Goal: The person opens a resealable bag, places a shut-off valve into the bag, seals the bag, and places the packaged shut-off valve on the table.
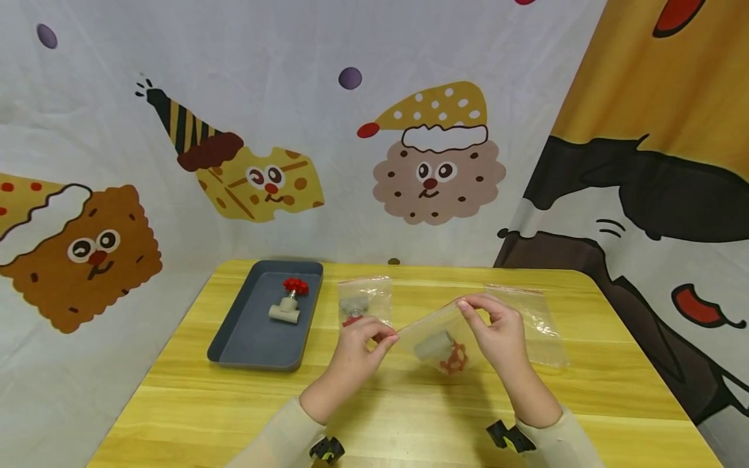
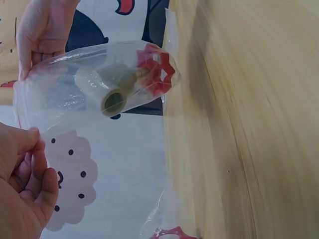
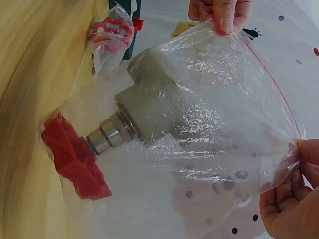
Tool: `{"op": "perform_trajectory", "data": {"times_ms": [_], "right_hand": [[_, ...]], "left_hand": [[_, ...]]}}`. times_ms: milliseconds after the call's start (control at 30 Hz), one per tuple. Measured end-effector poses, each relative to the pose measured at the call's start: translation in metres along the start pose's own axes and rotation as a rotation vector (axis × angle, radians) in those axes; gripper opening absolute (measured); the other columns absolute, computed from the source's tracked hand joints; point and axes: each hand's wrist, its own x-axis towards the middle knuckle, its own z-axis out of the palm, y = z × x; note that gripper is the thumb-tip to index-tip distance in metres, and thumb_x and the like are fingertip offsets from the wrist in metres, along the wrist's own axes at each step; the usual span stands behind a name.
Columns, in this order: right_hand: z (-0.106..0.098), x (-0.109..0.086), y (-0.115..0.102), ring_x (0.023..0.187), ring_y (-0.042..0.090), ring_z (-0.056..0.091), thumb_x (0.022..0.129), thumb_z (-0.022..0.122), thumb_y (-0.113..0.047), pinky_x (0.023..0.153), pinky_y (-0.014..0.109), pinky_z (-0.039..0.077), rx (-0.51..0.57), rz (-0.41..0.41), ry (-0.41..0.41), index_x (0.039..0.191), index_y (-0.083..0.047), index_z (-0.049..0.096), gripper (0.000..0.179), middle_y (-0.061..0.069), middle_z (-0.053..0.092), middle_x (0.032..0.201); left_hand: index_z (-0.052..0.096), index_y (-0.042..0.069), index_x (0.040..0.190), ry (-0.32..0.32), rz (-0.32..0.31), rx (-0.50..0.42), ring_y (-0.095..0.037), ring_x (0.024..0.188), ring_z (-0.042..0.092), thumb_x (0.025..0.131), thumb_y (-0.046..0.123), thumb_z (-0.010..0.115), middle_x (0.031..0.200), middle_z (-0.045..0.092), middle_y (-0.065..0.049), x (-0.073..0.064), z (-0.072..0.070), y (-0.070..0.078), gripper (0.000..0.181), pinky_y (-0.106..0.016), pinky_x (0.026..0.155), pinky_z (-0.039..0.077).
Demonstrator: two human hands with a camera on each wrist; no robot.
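Observation:
My left hand [image 1: 361, 348] and right hand [image 1: 497, 328] each pinch an upper corner of a clear zip bag [image 3: 199, 154], holding it above the table. Inside the bag hangs a valve [image 3: 154, 99] with a grey-beige pipe body, a metal stem and a red handwheel [image 3: 75, 157] at the bottom. A red line runs along the bag's top edge between the two hands. Whether that seal is fully pressed together, I cannot tell. Just behind my left hand, a second bagged valve [image 1: 354, 305] lies on the table.
A dark grey tray [image 1: 257, 344] stands at the left, holding a bare valve [image 1: 285, 309] with a red handwheel. Another clear zip bag [image 1: 544, 325] lies flat behind the right hand. The yellow wooden table [image 1: 193, 403] ends at a printed cloth backdrop [image 1: 328, 240].

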Motion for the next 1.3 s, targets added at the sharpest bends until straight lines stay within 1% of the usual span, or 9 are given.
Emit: {"op": "perform_trajectory", "data": {"times_ms": [233, 367, 533, 600, 667, 733, 933, 1100, 1300], "right_hand": [[0.000, 0.000, 0.003, 0.084, -0.006, 0.059, 0.082, 0.069, 0.002, 0.079, 0.006, 0.044, 0.026, -0.064, -0.018, 0.086, -0.002, 0.074, 0.007, 0.012, 0.071, 0.086], [0.001, -0.001, 0.001, 0.083, -0.003, 0.060, 0.081, 0.071, 0.003, 0.078, 0.007, 0.045, 0.024, -0.111, -0.035, 0.085, -0.003, 0.074, 0.008, 0.011, 0.071, 0.085], [0.003, -0.003, 0.001, 0.081, 0.005, 0.063, 0.079, 0.071, 0.004, 0.074, 0.008, 0.046, -0.014, -0.174, -0.058, 0.084, -0.007, 0.074, 0.013, 0.005, 0.071, 0.085], [0.004, -0.003, 0.002, 0.080, 0.008, 0.063, 0.079, 0.071, 0.005, 0.073, 0.009, 0.046, -0.020, -0.196, -0.069, 0.084, -0.008, 0.074, 0.015, 0.003, 0.071, 0.085], [0.005, -0.004, 0.002, 0.079, 0.009, 0.063, 0.078, 0.071, 0.007, 0.072, 0.009, 0.047, -0.013, -0.214, -0.081, 0.084, -0.008, 0.074, 0.016, 0.003, 0.071, 0.085], [0.006, -0.004, 0.003, 0.078, 0.011, 0.064, 0.076, 0.071, 0.009, 0.071, 0.009, 0.047, -0.003, -0.234, -0.088, 0.083, -0.007, 0.074, 0.018, 0.004, 0.071, 0.084], [0.008, -0.006, -0.008, 0.075, 0.016, 0.064, 0.073, 0.072, 0.013, 0.070, 0.008, 0.047, 0.004, -0.237, -0.095, 0.079, -0.002, 0.073, 0.016, 0.009, 0.070, 0.080], [0.004, -0.006, -0.033, 0.073, 0.018, 0.064, 0.077, 0.071, 0.008, 0.069, 0.008, 0.047, 0.005, -0.239, -0.093, 0.077, 0.002, 0.072, 0.006, 0.012, 0.069, 0.078], [0.003, -0.007, -0.034, 0.072, 0.018, 0.064, 0.081, 0.069, 0.002, 0.070, 0.008, 0.048, 0.021, -0.253, -0.111, 0.076, 0.004, 0.071, 0.006, 0.009, 0.069, 0.078]], "left_hand": [[0.072, 0.016, 0.083, -0.026, -0.066, -0.077, -0.001, 0.074, 0.059, 0.086, 0.023, 0.071, 0.081, 0.066, 0.011, 0.000, 0.001, -0.002, 0.008, -0.018, 0.065, 0.052], [0.072, 0.017, 0.085, -0.058, -0.111, -0.074, -0.003, 0.076, 0.061, 0.084, 0.022, 0.072, 0.083, 0.066, 0.010, 0.001, 0.003, -0.004, 0.005, -0.021, 0.069, 0.054], [0.070, 0.019, 0.107, -0.118, -0.147, 0.120, -0.011, 0.090, 0.062, 0.081, 0.033, 0.074, 0.097, 0.068, 0.005, 0.005, 0.003, 0.001, 0.030, -0.030, 0.079, 0.053], [0.066, 0.020, 0.117, -0.126, -0.134, 0.194, -0.016, 0.102, 0.061, 0.080, 0.040, 0.074, 0.110, 0.067, 0.003, 0.010, 0.003, 0.006, 0.043, -0.036, 0.087, 0.050], [0.063, 0.020, 0.124, -0.127, -0.106, 0.208, -0.019, 0.114, 0.056, 0.079, 0.042, 0.074, 0.121, 0.063, 0.001, 0.016, 0.002, 0.013, 0.051, -0.041, 0.095, 0.047], [0.062, 0.020, 0.125, -0.127, -0.069, 0.158, -0.019, 0.117, 0.054, 0.079, 0.040, 0.075, 0.124, 0.061, 0.001, 0.022, 0.003, 0.020, 0.052, -0.041, 0.097, 0.046], [0.070, 0.019, 0.108, -0.125, -0.035, -0.011, -0.009, 0.097, 0.060, 0.085, 0.029, 0.071, 0.105, 0.065, 0.006, 0.034, 0.008, 0.038, 0.025, -0.027, 0.080, 0.052], [0.073, 0.020, 0.100, -0.123, -0.034, -0.043, -0.005, 0.088, 0.060, 0.088, 0.028, 0.067, 0.097, 0.067, 0.009, 0.036, 0.010, 0.040, 0.016, -0.019, 0.072, 0.050], [0.073, 0.018, 0.098, -0.139, -0.024, -0.068, -0.003, 0.085, 0.059, 0.089, 0.029, 0.065, 0.095, 0.067, 0.009, 0.037, 0.013, 0.039, 0.016, -0.017, 0.070, 0.050]]}}
